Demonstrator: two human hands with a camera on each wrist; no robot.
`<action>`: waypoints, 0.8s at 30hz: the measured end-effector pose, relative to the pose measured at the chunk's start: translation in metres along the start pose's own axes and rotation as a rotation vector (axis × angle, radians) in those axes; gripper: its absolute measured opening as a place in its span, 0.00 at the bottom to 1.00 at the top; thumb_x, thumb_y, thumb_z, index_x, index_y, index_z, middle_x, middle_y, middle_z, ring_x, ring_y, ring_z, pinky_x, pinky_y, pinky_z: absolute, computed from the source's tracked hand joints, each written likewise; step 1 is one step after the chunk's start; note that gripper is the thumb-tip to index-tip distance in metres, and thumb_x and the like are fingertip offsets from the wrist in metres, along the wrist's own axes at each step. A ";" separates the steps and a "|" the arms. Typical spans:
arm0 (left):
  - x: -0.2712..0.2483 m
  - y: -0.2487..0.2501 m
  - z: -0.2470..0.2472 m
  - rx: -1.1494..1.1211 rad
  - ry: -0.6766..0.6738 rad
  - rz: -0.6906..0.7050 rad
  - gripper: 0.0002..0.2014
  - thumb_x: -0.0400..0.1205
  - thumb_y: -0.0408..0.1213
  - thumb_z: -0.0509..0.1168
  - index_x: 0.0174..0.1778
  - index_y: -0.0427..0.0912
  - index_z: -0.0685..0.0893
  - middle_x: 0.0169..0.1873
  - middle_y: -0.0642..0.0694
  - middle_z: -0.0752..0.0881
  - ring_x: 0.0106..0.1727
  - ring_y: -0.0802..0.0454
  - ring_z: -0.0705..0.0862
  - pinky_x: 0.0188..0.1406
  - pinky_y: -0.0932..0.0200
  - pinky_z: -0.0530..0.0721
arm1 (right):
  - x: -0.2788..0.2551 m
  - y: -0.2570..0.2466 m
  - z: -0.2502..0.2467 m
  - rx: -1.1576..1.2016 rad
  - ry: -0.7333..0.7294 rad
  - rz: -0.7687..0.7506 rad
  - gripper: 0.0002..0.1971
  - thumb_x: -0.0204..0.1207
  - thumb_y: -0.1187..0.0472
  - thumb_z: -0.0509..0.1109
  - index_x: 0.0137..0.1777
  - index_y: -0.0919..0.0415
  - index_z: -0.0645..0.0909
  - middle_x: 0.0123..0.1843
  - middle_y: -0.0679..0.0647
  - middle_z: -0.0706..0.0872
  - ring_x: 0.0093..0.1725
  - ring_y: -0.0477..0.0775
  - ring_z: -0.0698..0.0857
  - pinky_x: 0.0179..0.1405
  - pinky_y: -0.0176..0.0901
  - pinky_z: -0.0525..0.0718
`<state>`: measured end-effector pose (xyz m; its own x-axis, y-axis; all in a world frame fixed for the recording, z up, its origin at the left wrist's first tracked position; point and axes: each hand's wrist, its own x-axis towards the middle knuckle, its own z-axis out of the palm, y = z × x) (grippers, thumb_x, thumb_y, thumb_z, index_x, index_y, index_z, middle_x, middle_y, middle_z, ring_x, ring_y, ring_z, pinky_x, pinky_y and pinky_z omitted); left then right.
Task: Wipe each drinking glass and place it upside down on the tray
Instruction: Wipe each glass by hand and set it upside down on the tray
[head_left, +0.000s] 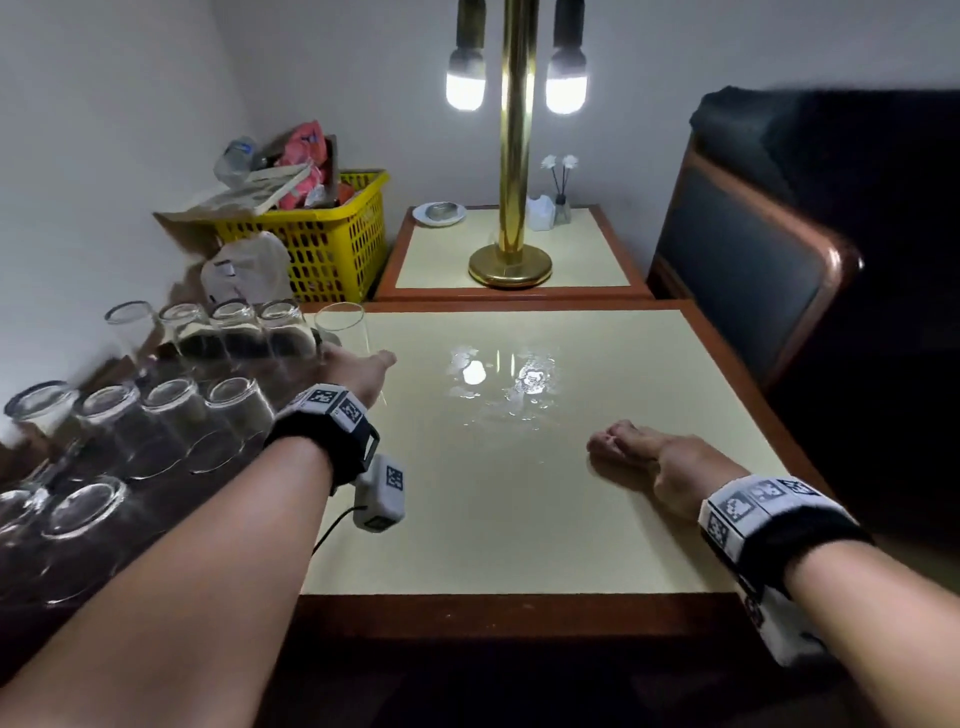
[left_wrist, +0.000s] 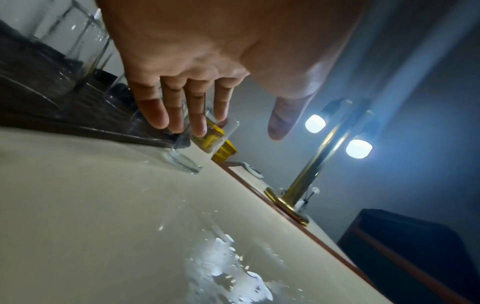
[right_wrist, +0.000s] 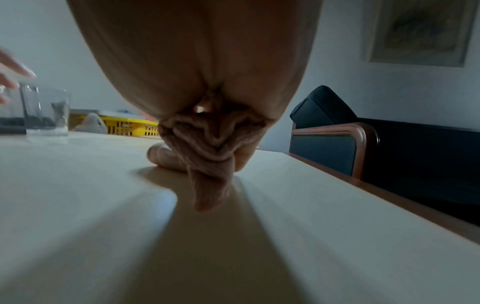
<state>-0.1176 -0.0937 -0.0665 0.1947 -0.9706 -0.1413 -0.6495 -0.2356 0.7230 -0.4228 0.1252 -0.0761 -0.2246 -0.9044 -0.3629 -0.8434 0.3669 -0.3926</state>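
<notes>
An upright clear glass (head_left: 342, 326) (left_wrist: 193, 156) (right_wrist: 46, 111) stands on the cream table (head_left: 493, 519) at the far right corner of the dark tray (head_left: 208, 493). Several glasses (head_left: 176, 415) stand upside down on that tray. My left hand (head_left: 371, 362) (left_wrist: 241, 121) reaches to the upright glass with fingers straight and thumb spread apart; it grips nothing. My right hand (head_left: 618, 447) (right_wrist: 207, 144) rests on the table at the right, fingers curled round what looks like a bunched beige cloth (right_wrist: 215, 135), one end of which hangs down to the tabletop.
Water drops (head_left: 498, 379) (left_wrist: 223, 273) glisten mid-table beyond my hands. Behind, a side table carries a brass lamp (head_left: 511, 260), a small dish and a reed diffuser. A full yellow basket (head_left: 332, 244) sits far left, a dark chair (head_left: 753, 270) on the right.
</notes>
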 end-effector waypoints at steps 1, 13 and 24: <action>0.006 0.000 0.001 -0.003 0.016 -0.029 0.47 0.77 0.59 0.73 0.84 0.33 0.66 0.80 0.35 0.74 0.77 0.35 0.76 0.78 0.43 0.73 | 0.001 0.001 0.002 -0.072 -0.008 -0.010 0.35 0.82 0.74 0.60 0.87 0.50 0.64 0.89 0.50 0.63 0.85 0.58 0.68 0.83 0.41 0.61; 0.067 0.005 0.024 0.094 0.106 -0.165 0.57 0.59 0.74 0.64 0.81 0.42 0.70 0.73 0.36 0.81 0.68 0.31 0.82 0.75 0.34 0.73 | 0.012 -0.003 -0.003 -0.247 -0.082 -0.021 0.39 0.84 0.55 0.70 0.90 0.43 0.52 0.92 0.48 0.53 0.84 0.58 0.67 0.80 0.40 0.63; 0.041 0.025 0.012 -0.227 0.264 0.009 0.50 0.65 0.65 0.72 0.78 0.39 0.69 0.75 0.37 0.78 0.74 0.36 0.77 0.75 0.43 0.73 | 0.017 0.004 -0.003 -0.278 -0.069 -0.006 0.39 0.82 0.46 0.72 0.89 0.38 0.55 0.88 0.48 0.64 0.79 0.60 0.74 0.78 0.47 0.71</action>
<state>-0.1342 -0.1403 -0.0625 0.3925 -0.9194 0.0242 -0.4776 -0.1813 0.8597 -0.4312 0.1111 -0.0814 -0.1935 -0.8860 -0.4213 -0.9483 0.2790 -0.1511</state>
